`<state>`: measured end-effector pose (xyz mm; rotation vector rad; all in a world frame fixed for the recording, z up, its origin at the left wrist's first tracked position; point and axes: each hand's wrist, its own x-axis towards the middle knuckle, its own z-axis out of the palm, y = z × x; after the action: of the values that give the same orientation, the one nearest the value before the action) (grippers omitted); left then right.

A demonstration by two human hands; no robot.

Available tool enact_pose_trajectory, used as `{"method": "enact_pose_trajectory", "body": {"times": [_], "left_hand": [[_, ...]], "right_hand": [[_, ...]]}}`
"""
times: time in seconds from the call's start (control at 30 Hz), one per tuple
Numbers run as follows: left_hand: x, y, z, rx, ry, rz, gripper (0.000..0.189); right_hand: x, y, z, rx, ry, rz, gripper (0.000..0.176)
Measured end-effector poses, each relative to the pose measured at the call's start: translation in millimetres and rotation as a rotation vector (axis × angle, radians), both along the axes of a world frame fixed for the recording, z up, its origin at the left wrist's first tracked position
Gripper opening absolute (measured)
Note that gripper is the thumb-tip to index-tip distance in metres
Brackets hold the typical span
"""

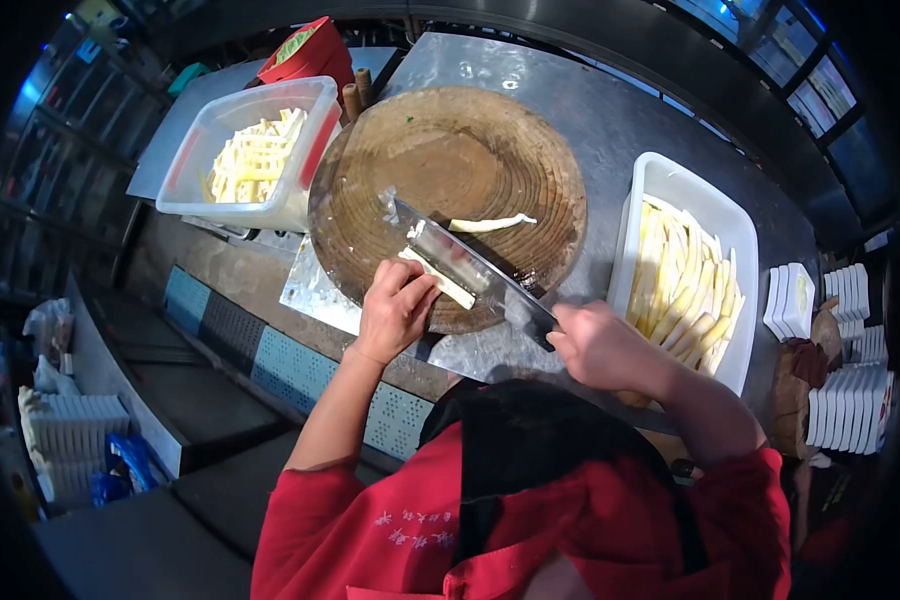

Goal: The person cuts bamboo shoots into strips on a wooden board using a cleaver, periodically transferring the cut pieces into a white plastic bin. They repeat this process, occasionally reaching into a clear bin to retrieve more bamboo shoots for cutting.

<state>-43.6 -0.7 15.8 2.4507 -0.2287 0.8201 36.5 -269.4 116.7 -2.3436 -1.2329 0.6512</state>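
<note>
A round wooden chopping block (pixel 440 150) stands on the metal counter. My right hand (pixel 605 345) is closed round the handle of a cleaver (pixel 460 262), whose blade slants across the block. Fingers bent, my left hand (pixel 395 310) presses on a pale strip (pixel 440 280) lying beside the blade, on the near side. Beyond the cleaver a second pale yellow piece (pixel 493 223) lies on the wood. Small white scraps are near the blade's far end.
At left is a clear tub (pixel 181 181) of cut pale pieces, with a red container (pixel 315 62) behind it. A white tub (pixel 747 222) of long pale stalks stands at right. Stacked white dishes (pixel 850 410) are at far right.
</note>
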Motion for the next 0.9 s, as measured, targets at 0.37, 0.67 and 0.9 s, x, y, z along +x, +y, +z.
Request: {"method": "enact_pose_trajectory", "body": {"times": [0.37,0.67,0.9], "left_hand": [[0.7,0.8,1.2,0.017,-0.052,-0.054,0.021],[92.8,-20.3,23.7,0.211,0.237,-0.072,0.018],[50.4,50.2,28.2,0.075,0.062,0.326,0.013]], "right_hand": [[5.1,13.9,9.1,-0.068,0.134,-0.040,0.018],[7.1,-42.5,28.5,0.248,0.246,-0.607,0.022],[-5.4,-57.1,11.3,0.273,0.290,-0.441,0.024]]}}
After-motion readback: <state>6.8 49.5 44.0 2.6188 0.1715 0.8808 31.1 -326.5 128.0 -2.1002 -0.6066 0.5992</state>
